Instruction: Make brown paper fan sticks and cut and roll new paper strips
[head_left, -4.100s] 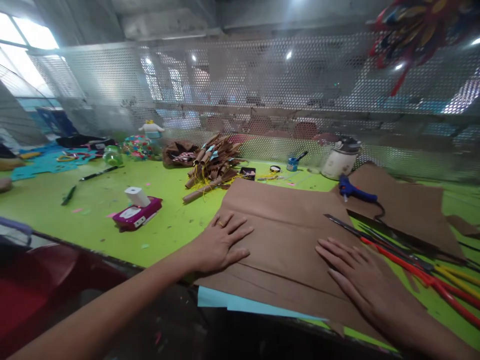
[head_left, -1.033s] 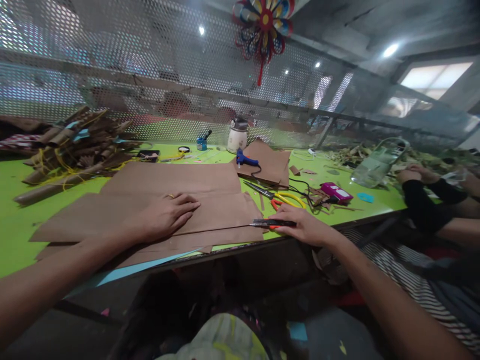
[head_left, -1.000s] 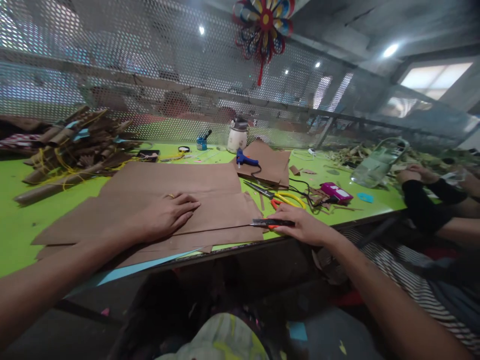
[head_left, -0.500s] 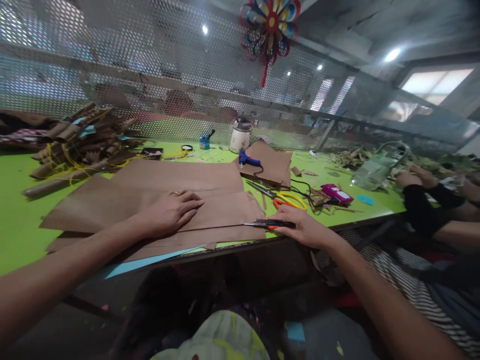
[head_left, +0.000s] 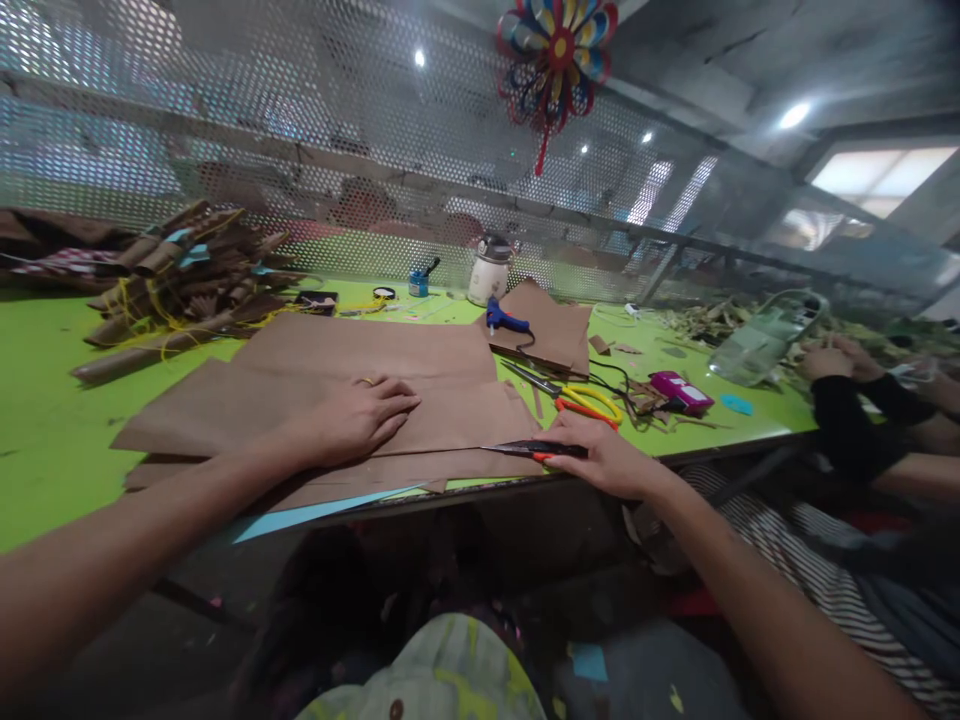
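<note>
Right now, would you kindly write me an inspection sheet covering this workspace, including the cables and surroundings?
Surface: green table, with paper scraps toward the right.
Things in use: brown paper in uneven layers; dark scissors at its near side.
Clutter: paper rolls at left; glue gun; yellow-handled scissors; pink box; blue paper jutting over the near edge.
Hands: left hand lies on the brown paper; right hand grips the dark scissors.
Cables: dark cable near the yellow-handled scissors; its ends cannot be traced.
Surroundings: perforated screen behind, hanging ornament, another person's black sleeve at right.
</note>
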